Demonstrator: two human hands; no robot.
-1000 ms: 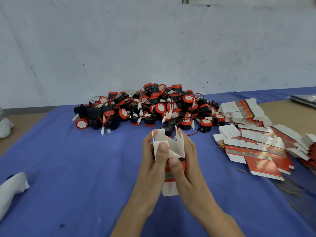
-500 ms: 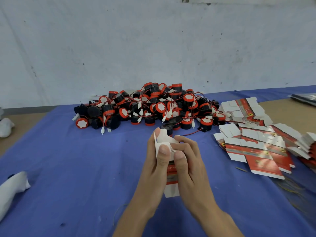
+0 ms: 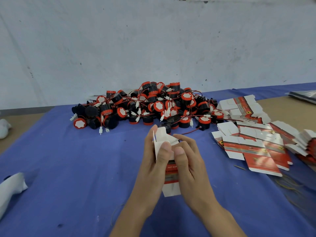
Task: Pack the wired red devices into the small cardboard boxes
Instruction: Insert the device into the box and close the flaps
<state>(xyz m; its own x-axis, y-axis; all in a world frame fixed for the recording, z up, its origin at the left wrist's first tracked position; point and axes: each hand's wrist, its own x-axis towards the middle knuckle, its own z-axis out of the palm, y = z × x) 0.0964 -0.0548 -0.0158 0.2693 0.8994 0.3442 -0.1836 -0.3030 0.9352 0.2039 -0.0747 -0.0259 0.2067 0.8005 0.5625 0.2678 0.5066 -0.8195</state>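
Both hands hold one small red-and-white cardboard box (image 3: pixel 171 178) upright above the blue cloth. My left hand (image 3: pixel 153 161) grips its left side with the thumb on the white top flaps. My right hand (image 3: pixel 188 159) grips the right side, its thumb and fingers bent over the folded flaps. Beyond the hands lies a large pile of red-and-black wired devices (image 3: pixel 150 106) with white connectors. Flat unfolded boxes (image 3: pixel 253 147) lie spread out to the right.
A blue cloth (image 3: pixel 68 168) covers the table in front of a pale wall. White bags (image 3: pixel 10 189) lie at the left edge. A second stack of flat boxes (image 3: pixel 242 108) sits at the back right. Thin loose wires (image 3: pixel 290 185) trail near the right edge.
The box's upright top flaps have been folded down. My right fingers moved over the top of the box and my thumbs came closer together.
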